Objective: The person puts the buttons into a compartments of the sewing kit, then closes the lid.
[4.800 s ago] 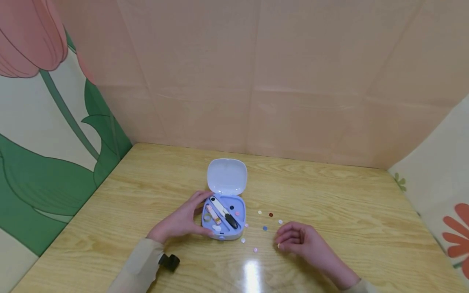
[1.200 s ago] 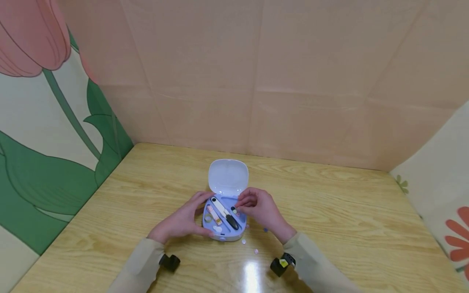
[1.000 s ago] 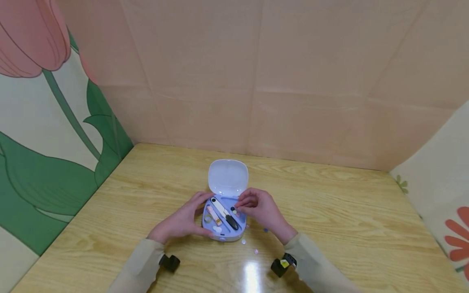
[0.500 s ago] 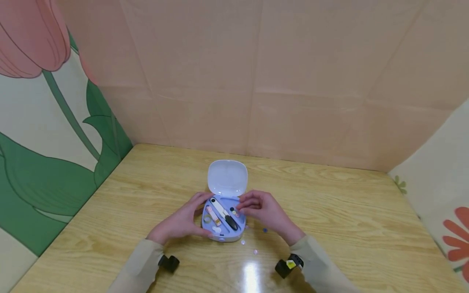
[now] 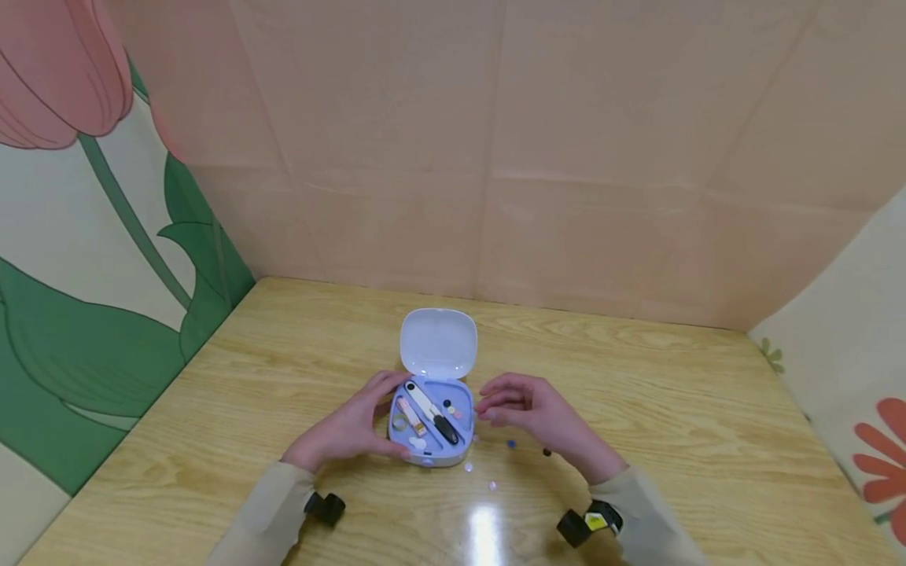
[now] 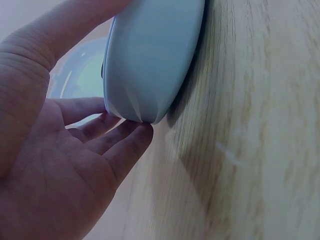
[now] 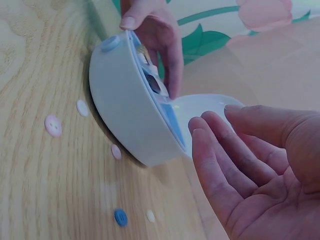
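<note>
Lilac plastic case (image 5: 429, 428), lid up, sits mid-tabletop (image 5: 672, 424). Left hand (image 5: 347, 428) cups its left side, fingers curled against the shell. Right hand (image 5: 538, 413) hovers just right of it, fingers relaxed, holding nothing. Loose buttons (image 7: 52, 125) lie scattered beside the case. Pink panels wall the far edge; both sides open.

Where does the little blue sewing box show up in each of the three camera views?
Head: the sewing box lies open at table centre, between both hands.
Left wrist: its rounded pale shell fills the upper middle, against the left hand.
Right wrist: it sits upper left of centre, lid open toward the right hand.
Shared landmark: the wooden table.
</note>
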`<move>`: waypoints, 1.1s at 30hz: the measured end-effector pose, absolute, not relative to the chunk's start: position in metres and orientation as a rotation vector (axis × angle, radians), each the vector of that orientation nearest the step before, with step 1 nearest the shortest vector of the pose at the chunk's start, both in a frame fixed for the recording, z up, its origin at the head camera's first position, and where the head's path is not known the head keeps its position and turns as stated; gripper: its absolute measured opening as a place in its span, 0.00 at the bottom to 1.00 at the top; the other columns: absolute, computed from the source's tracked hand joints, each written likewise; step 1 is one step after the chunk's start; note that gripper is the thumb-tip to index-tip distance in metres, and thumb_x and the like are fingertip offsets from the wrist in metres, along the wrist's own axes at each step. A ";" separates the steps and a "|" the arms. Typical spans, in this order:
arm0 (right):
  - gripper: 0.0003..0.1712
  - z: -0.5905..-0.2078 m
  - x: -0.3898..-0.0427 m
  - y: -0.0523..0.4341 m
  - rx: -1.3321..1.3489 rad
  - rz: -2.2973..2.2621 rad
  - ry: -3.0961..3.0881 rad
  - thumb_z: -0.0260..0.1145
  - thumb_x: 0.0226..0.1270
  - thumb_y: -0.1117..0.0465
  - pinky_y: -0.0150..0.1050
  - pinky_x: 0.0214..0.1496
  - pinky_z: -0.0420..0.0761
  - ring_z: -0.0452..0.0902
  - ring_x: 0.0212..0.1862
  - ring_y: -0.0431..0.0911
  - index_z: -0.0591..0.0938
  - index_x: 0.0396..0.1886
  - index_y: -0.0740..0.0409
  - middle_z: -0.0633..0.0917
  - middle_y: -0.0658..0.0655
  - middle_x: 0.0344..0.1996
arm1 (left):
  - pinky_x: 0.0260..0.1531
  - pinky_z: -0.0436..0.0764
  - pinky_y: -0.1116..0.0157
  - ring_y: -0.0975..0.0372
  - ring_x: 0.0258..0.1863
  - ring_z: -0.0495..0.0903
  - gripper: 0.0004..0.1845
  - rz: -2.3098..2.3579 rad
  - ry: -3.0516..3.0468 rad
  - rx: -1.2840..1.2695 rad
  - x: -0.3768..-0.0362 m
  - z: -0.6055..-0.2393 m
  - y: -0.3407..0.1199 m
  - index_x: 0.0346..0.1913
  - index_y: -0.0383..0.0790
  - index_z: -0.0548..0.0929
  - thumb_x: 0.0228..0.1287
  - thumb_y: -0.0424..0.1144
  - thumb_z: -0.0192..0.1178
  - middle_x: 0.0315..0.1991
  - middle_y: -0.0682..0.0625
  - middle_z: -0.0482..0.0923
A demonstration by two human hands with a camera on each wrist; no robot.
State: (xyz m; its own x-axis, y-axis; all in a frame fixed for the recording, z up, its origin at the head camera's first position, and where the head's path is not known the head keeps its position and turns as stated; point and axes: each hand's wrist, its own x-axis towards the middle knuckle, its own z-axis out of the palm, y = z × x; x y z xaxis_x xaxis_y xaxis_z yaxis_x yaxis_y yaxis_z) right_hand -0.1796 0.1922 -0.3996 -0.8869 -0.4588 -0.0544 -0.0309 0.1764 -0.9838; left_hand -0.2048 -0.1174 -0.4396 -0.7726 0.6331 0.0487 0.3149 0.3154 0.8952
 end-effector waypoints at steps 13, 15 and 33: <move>0.19 -0.393 -0.170 0.219 -0.433 -1.767 2.133 0.65 0.65 0.66 0.43 0.50 0.83 0.81 0.49 0.54 0.75 0.53 0.68 0.81 0.70 0.47 | 0.66 0.64 0.62 0.59 0.66 0.61 0.57 1.429 2.285 0.840 -0.204 -0.438 -0.117 0.73 0.48 0.57 0.38 0.45 0.80 0.66 0.52 0.58; 0.19 -0.394 -0.168 0.224 -0.436 -1.761 2.144 0.65 0.65 0.66 0.42 0.50 0.83 0.81 0.49 0.53 0.75 0.53 0.68 0.81 0.69 0.47 | 0.66 0.64 0.61 0.59 0.66 0.61 0.57 1.429 2.287 0.846 -0.204 -0.438 -0.117 0.73 0.47 0.57 0.38 0.45 0.80 0.66 0.52 0.58; 0.21 -0.409 -0.156 0.263 -0.432 -1.775 2.166 0.63 0.66 0.67 0.43 0.50 0.83 0.80 0.48 0.58 0.71 0.54 0.73 0.78 0.76 0.48 | 0.68 0.61 0.53 0.52 0.67 0.59 0.56 1.434 2.296 0.832 -0.202 -0.437 -0.115 0.73 0.44 0.56 0.40 0.39 0.79 0.68 0.46 0.57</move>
